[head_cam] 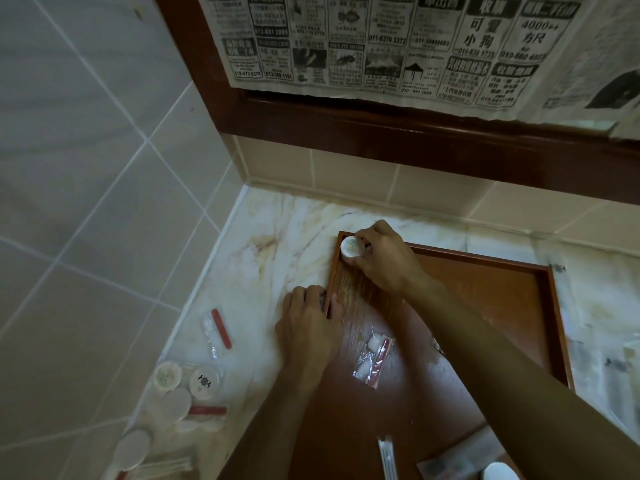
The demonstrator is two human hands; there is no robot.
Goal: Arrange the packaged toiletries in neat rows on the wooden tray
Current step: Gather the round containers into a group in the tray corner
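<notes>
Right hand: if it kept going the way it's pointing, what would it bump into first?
Probably the wooden tray's far-left corner rim, right beside the round packet that the right hand pinches. Past that lies the marble counter, though depth is unclear.

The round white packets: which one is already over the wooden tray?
The round packet pinched by the right hand at the tray's far-left corner; the others lie on the counter.

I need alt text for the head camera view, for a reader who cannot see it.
The right hand sets a round white packaged toiletry in the far left corner of a reddish-brown wooden tray, while the left hand grips its left rim. More packets lie on the marble counter.
</notes>
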